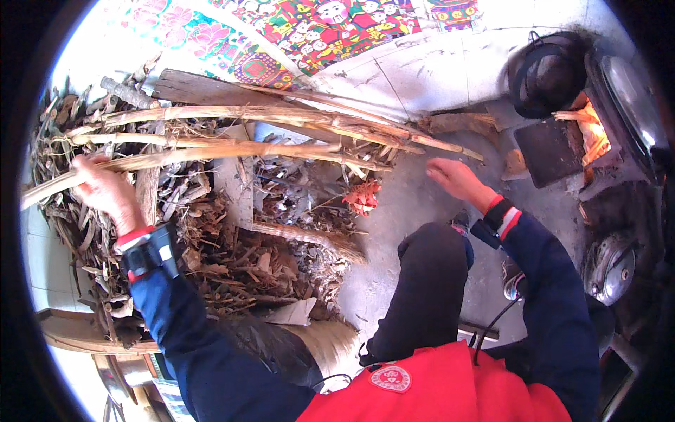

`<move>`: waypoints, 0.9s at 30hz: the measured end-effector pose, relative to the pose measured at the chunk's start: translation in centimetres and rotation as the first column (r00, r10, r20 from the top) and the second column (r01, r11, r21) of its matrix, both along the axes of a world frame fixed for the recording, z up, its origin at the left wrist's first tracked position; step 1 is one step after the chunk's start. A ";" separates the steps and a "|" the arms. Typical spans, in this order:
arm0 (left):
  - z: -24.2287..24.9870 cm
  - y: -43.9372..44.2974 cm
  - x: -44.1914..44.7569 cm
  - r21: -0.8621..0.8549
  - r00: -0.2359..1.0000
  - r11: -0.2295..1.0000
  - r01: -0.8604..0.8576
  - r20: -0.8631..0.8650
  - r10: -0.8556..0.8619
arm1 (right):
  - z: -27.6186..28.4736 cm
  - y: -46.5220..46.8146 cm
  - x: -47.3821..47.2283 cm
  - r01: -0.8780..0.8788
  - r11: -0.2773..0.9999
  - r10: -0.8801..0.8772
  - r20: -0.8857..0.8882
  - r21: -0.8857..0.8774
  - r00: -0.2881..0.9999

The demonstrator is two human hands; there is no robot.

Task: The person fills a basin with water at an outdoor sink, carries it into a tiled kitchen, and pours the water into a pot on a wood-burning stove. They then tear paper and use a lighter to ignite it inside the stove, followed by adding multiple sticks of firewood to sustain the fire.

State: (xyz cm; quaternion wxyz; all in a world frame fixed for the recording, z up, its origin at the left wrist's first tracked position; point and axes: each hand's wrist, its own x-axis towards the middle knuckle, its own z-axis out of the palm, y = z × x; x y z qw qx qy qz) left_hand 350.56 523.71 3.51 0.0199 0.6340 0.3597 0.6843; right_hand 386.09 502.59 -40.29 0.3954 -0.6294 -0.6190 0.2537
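At the left, my left hand (108,192) grips a long dry stalk (200,154) near its thick end, with the fingers curled over it. The stalk slants above a heap of firewood (174,195). More dry stalks (253,113) lie just beyond it, roughly side by side. My right hand (454,176) hovers over the grey floor near the stalks' thin ends. It is apart from them, its fingers loosely bent, and nothing shows in it. A crumpled red-orange bundle (363,197) lies below the stalks' tips.
Fire burns in the stove opening (595,134) at the right, with sticks poking out. Before it lies a dark metal plate (546,150). A black pan (548,74) leans by the wall. A straw broom (316,238) rests on wood chips. My bent knee (430,253) is below the centre.
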 end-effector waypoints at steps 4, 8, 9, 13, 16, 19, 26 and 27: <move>4.1 -5.1 1.8 0.106 0.987 0.981 0.160 -0.018 -0.159 | 4.1 0.9 -1.9 0.092 0.933 -0.136 0.107 0.347 0.985; 2.5 -6.3 5.7 0.066 0.935 0.940 0.333 0.105 -0.339 | 7.6 1.4 -2.6 0.027 0.793 -0.163 0.170 0.609 0.972; 1.5 -6.1 6.9 0.054 0.889 0.909 0.412 0.193 -0.415 | 7.8 0.8 -2.1 0.049 0.884 -0.109 0.103 0.464 0.989; -4.3 -6.3 10.2 -0.257 0.853 0.815 0.520 0.203 -0.481 | 5.7 -5.3 2.5 0.157 0.978 -0.163 0.031 0.141 0.986; -7.0 -8.7 10.7 -0.772 0.732 0.534 0.346 -0.134 -0.668 | 3.8 -12.9 7.2 0.350 0.932 -0.361 0.154 0.093 0.920; -7.9 -11.7 12.2 -0.563 0.617 0.826 0.025 -0.642 -0.456 | 3.7 -20.3 10.5 0.414 0.897 -0.440 0.231 0.154 0.868; -9.9 -14.6 19.6 -0.112 -0.258 0.954 0.278 -0.966 -0.038 | 5.9 -27.5 12.9 0.331 0.870 -0.462 0.368 0.366 0.807; -10.6 -14.4 19.8 -0.265 -0.419 0.963 0.039 -0.880 -0.225 | 5.8 -27.7 13.1 0.355 0.855 -0.494 0.385 0.377 0.780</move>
